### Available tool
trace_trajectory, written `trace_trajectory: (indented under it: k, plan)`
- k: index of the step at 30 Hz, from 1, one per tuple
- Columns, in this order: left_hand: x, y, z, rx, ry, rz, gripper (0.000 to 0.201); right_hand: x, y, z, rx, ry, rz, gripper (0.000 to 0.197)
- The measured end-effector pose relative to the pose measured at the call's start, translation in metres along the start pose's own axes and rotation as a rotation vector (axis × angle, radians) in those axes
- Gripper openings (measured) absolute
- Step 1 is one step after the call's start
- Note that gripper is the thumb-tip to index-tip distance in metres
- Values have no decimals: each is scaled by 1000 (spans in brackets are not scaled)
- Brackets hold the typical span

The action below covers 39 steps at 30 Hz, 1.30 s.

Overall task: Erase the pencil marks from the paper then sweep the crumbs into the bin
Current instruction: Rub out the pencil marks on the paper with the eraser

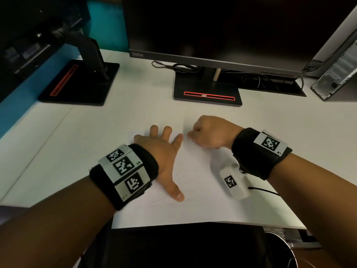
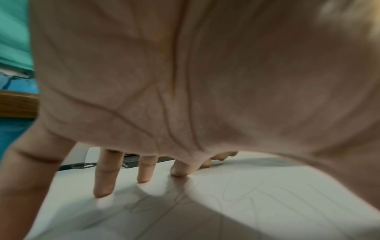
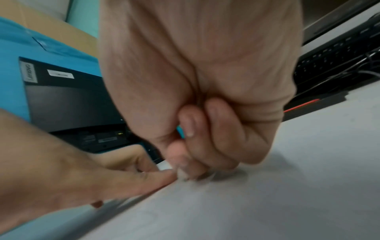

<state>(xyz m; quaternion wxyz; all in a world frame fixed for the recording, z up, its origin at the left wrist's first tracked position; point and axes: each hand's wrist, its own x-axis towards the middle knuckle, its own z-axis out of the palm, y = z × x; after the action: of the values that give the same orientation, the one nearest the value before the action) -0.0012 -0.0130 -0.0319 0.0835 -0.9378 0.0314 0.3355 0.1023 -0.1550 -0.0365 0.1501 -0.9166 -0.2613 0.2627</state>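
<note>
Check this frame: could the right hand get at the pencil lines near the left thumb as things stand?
Probably yes. The right hand works near the paper's far edge, and bare paper lies between it and the faint pencil lines. Only the spread left hand, pressing the sheet, covers some.

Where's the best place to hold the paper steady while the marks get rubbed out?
Press down from above on its left part with a flat, spread left hand, beside the rubbing right hand. The paper lies flat on the desk, so no edge offers a grip.

Black wristbands (image 1: 258,153) with white blocks of black-and-white square markers (image 1: 123,165)
</note>
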Motion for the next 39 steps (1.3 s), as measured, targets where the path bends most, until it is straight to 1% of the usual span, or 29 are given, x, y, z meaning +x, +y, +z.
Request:
trace_trajectory:
  k: [2, 3, 4, 6, 7, 8, 10, 11, 12, 14, 15, 16, 17, 18, 19, 20, 22, 23, 24, 26, 27, 28, 31, 32, 34, 35, 36, 37, 39]
  plan:
    - [0, -1, 0, -6, -5, 2, 157, -2, -5, 5, 20, -108, -28, 47]
    - [1, -1, 0, -6, -5, 4, 157, -2, -5, 5, 38, -124, -23, 46]
    - [1, -1, 0, -3, -3, 5, 157, -1, -4, 4, 45, -101, -7, 47]
    - [1, -1, 1, 9, 5, 3, 158, 2, -3, -1, 13, 5, 16, 49]
    - [0, -1, 1, 13, 9, 1, 158, 3, -3, -1, -5, 21, 10, 50]
    - [0, -1, 1, 12, 11, -1, 157, 2, -4, 0, -8, -6, -4, 50]
    - [0, -1, 1, 3, 9, 1, 157, 0, -6, 4, 15, -116, -30, 47]
    - [0, -1, 1, 2, 10, 2, 157, -1, -5, 4, 38, -137, -26, 46]
    - [1, -1, 1, 5, 12, 3, 157, -1, -4, 3, 47, -116, -11, 45]
    - [0, -1, 2, 12, 14, 0, 158, 1, -2, -1, 11, -11, 7, 49]
    - [0, -1, 2, 12, 14, -1, 158, 1, -2, 0, -12, 7, -4, 50]
    - [-1, -1, 2, 9, 13, -2, 157, -1, -3, 1, -21, -19, -22, 51]
    - [-1, -1, 2, 5, 14, 0, 157, -3, -4, 4, -20, -76, -39, 50]
    - [-1, -1, 2, 2, 17, 4, 156, -5, -4, 6, -3, -138, -43, 47]
    - [-1, -1, 2, 1, 22, 7, 156, -6, -3, 5, 18, -169, -34, 45]
    - [0, -1, 2, 0, 26, 9, 157, -6, 0, 3, 26, -157, -16, 44]
    - [0, -1, 3, 4, 24, 7, 158, -4, 4, -2, -24, -46, 2, 46]
    - [-1, -1, 3, 3, 21, 4, 158, -5, 3, -2, -56, -20, -10, 47]
    - [-1, -2, 3, 0, 20, 3, 158, -7, 2, 0, -73, -38, -34, 48]
    - [-1, -2, 3, -7, 22, 7, 158, -13, 0, 6, -73, -150, -81, 46]
    - [0, -2, 3, -4, 23, 9, 158, -16, 0, 6, -54, -193, -78, 44]
    - [0, -2, 2, -1, 22, 9, 158, -16, 3, 5, -41, -191, -68, 43]
    - [-1, -1, 2, 2, 19, 3, 158, -14, 8, 1, -102, -55, -79, 46]
    - [-1, -1, 2, 2, 21, 4, 158, -15, 7, 4, -127, -63, -110, 47]
    - [0, -2, 3, -6, 21, 5, 159, -20, 5, 9, -128, -183, -148, 46]
    - [1, -2, 3, -4, 18, 4, 159, -22, 5, 9, -110, -242, -140, 44]
    - [1, -1, 3, -1, 14, 1, 159, -22, 7, 7, -104, -253, -133, 44]
    - [2, -1, 3, 3, 10, -2, 160, -21, 9, 3, -108, -226, -124, 45]
    - [1, -1, 2, 7, 3, -10, 160, -19, 11, 1, -151, -111, -133, 49]
